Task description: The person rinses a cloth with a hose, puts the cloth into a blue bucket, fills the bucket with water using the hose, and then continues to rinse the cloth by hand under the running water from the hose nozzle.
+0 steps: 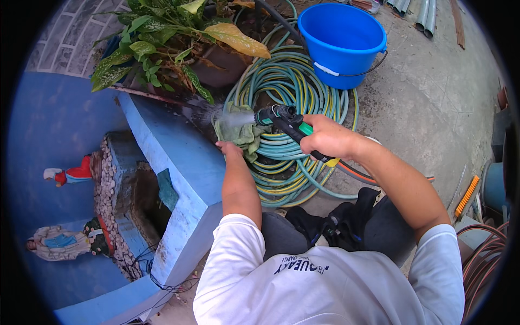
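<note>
My right hand point(330, 137) grips the handle of a black and green hose spray nozzle point(282, 120), whose head points left. Water sprays from it onto a green cloth point(239, 132). The lower edge of that wet, bunched cloth is in my left hand point(229, 148), beside the corner of the blue painted wall point(178, 150). Beneath the cloth and the nozzle lies a big coil of teal and yellow garden hose point(284, 154). An orange and grey hose point(365, 177) runs near the nozzle's handle end, partly hidden by my right forearm.
A blue bucket point(345, 44) stands beyond the coil. Potted leafy plants point(162, 44) stand at upper left. Two figurines, one in red point(75, 174) and one in a pale robe point(61, 243), stand inside the blue enclosure. A reddish-brown hose coil point(483, 260) lies at right.
</note>
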A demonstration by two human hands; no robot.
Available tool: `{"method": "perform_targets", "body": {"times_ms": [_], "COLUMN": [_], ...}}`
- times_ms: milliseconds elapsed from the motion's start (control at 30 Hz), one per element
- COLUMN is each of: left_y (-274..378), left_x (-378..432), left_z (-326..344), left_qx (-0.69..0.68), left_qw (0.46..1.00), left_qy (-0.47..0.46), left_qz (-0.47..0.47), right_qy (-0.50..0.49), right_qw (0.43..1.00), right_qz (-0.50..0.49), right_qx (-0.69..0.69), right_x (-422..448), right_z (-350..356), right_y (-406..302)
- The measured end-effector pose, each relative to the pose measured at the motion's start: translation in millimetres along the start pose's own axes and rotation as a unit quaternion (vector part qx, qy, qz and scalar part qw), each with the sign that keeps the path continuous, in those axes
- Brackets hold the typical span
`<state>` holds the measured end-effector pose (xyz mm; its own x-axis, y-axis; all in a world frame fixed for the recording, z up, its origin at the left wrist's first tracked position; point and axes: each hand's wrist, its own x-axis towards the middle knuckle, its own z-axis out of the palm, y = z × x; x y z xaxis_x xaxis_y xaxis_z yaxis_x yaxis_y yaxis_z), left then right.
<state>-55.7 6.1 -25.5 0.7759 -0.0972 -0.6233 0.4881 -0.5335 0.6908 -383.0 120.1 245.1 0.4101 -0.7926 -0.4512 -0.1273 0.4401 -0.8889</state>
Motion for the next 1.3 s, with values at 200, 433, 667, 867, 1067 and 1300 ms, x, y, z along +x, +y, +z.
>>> {"method": "perform_targets", "body": {"times_ms": [200, 433, 667, 867, 1067, 1300], "left_y": [2.2, 17.6, 122.7, 208.5, 239.6, 189.4], "left_x": [12.5, -6.3, -55.7, -163.7, -235.0, -263.2], "left_z": [-7.3, 9.3, 1.1, -58.3, -109.0, -73.8], "left_qx": [-0.046, 0.058, -0.066, 0.005, 0.131, 0.259], "left_qw": [0.997, 0.964, 0.924, 0.853, 0.823, 0.749], "left_qy": [-0.061, -0.247, -0.354, -0.466, -0.465, -0.418], "left_qz": [0.021, 0.076, 0.126, 0.234, 0.298, 0.444], "right_qy": [-0.043, 0.017, 0.014, 0.137, 0.328, 0.166], "right_qw": [0.999, 0.999, 0.999, 0.979, 0.834, 0.863], "right_qz": [-0.025, 0.017, 0.022, 0.056, 0.007, -0.36], "right_qx": [-0.02, 0.03, -0.037, -0.143, -0.444, -0.312], "right_x": [-1.9, 4.2, 63.2, 137.1, 148.0, 166.1], "right_z": [7.0, -9.4, -35.0, -87.1, -57.5, 26.7], "right_y": [-1.8, 5.8, 53.3, 130.6, 90.8, 44.1]}}
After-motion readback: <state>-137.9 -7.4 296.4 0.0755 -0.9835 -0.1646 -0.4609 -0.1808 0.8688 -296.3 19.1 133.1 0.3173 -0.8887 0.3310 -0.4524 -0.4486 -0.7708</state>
